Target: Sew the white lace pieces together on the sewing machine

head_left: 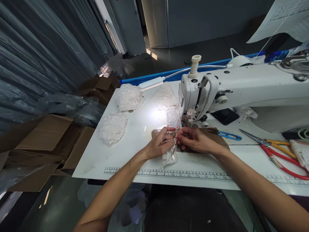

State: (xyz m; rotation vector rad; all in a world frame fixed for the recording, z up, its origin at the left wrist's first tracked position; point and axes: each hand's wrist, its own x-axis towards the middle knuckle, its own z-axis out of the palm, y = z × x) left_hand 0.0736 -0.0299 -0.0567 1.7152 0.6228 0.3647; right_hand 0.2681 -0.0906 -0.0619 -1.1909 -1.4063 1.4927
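One lace piece (170, 158) held in left hand (162, 144); right hand (195, 140) just beside, fingers curled, can't tell if gripping. Sewing machine (251, 82) just beyond.

A sewing workshop: sewing machine (251, 83), ruler-marked table (137, 138), scissors (267, 141), cardboard boxes (45, 132) and paper (277, 22), perhaps a printed form

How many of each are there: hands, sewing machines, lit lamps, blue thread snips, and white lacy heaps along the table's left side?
Hands: 2 (left hand, right hand)
Sewing machine: 1
Lit lamp: 1
Blue thread snips: 1
White lacy heaps on the left side: 2 (nearer heap, farther heap)
Total: 7
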